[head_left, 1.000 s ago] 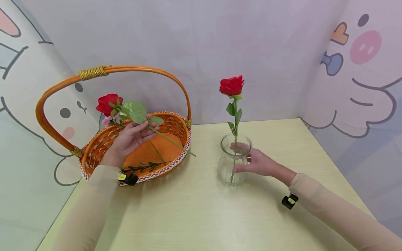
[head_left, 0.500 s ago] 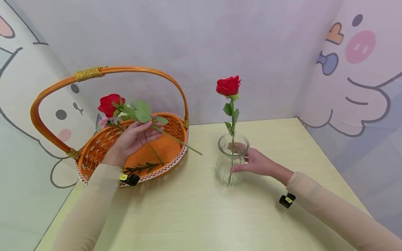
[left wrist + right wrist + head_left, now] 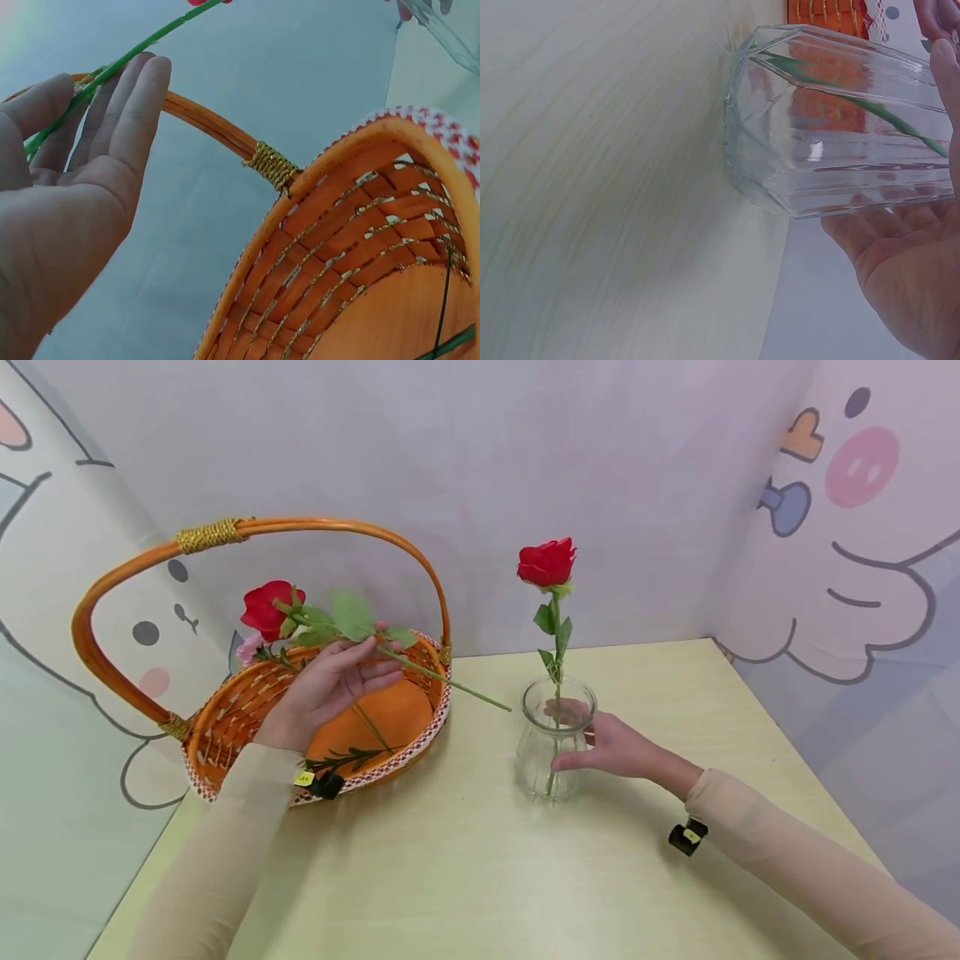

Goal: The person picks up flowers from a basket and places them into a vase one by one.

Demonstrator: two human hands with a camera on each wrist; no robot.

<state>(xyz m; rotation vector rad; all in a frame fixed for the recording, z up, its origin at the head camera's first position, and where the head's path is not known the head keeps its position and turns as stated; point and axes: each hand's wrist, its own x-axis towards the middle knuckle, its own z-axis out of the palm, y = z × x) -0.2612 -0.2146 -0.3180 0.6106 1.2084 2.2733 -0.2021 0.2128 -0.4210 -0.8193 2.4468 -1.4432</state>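
Note:
My left hand pinches the green stem of a red rose between thumb and fingers, above the orange wicker basket. The rose lies tilted, its bloom to the left and its stem end pointing right, past the basket's rim. With thumb and fingers around its side, my right hand holds a clear glass vase that stands on the table. A second red rose stands nearly upright in the vase, its stem seen through the glass in the right wrist view.
The basket's tall handle arches over the left hand. Inside the basket lie a dark green sprig and a thin stem; a pink flower shows at its left rim. A cloth backdrop closes off the table's rear and sides.
My left hand has moved slightly right with the rose, and the stem's end has swung right and a little up, closer to the vase. My right hand and the vase stay in place.

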